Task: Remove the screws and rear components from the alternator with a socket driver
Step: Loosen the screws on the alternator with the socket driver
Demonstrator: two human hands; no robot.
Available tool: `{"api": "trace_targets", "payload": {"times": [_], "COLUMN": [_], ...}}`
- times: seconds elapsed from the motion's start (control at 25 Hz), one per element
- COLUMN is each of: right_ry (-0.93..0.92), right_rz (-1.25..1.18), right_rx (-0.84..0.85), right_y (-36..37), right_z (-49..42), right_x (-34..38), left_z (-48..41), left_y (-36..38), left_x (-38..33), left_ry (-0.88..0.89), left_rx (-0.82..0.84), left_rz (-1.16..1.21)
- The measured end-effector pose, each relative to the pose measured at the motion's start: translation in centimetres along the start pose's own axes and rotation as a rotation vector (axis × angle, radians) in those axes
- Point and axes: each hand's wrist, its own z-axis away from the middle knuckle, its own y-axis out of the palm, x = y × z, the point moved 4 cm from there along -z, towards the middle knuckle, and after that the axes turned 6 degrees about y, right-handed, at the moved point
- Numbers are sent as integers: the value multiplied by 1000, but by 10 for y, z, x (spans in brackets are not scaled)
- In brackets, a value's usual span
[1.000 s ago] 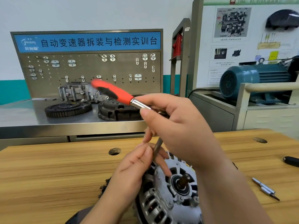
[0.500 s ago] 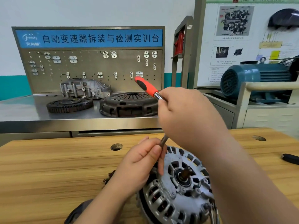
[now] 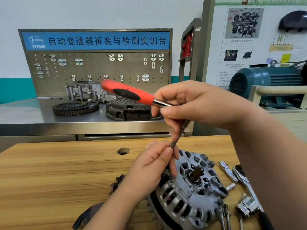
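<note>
1. Swinging back toward my left since half a second ago, the red handle of the socket driver (image 3: 127, 93) now points much as it did a second ago. I read that as a ratcheting stroke, so this screw is probably still being worked loose.
2. Head view: my right hand (image 3: 196, 103) is curled round the driver's steel neck, above the alternator (image 3: 191, 193).
3. My left hand (image 3: 152, 166) pinches the driver's thin shaft between thumb and fingers, just above the alternator's rim. My fingers hide the socket end.
4. The alternator lies on the wooden surface (image 3: 49, 171) with its shaft stub up. Its housing looks whole, so I judge the rear components are not off yet.
5. A loose ratchet (image 3: 244, 181) lies just to its right.
</note>
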Motion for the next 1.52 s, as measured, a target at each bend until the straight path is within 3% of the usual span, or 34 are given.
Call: {"api": "trace_targets", "payload": {"times": [0.12, 0.2, 0.4, 0.52, 0.64, 0.76, 0.84, 0.92, 1.08, 1.2, 1.36, 1.44, 1.52], "right_ry": [220, 279, -121, -176, -148, 124, 284, 227, -153, -223, -233, -204, -83], "right_rz": [222, 370, 161, -125, -173, 31, 369, 533, 183, -66, -220, -263, -270], "right_rx": [-337, -421, -242, -46, 21, -363, -544, -602, -421, -251, 57, 50, -140], "right_y": [1, 1, 4, 1, 3, 0, 0, 3, 7, 4, 1, 1, 1], "right_z": [-12, -15, -7, -4, -6, -14, -14, -12, -5, -6, -11, -12, -14], "right_x": [-12, -17, -12, -20, -17, -25, -30, -25, -12, -21, -21, -21, -25], "left_z": [2, 3, 0, -2, -2, -1, 1, 2, 3, 2, -1, -3, -3], "left_y": [1, 1, 1, 0, 0, 0, 3, 4, 3, 2, 1, 2, 3], "left_x": [2, 2, 0, -1, 0, 2, 0, -1, -3, -2, -3, -3, -1], "left_ry": [-12, -16, -14, -6, -23, -34, -8, -17, -19, -38, -13, -3, -11], "left_rx": [5, -1, -21, -21, -40, -73, -76, -74, -47, -32, -18, -69, -138], "left_rz": [19, 13, -42, -84, -88, -125, -169, -159, -176, -155, -73, -104, -156]}}
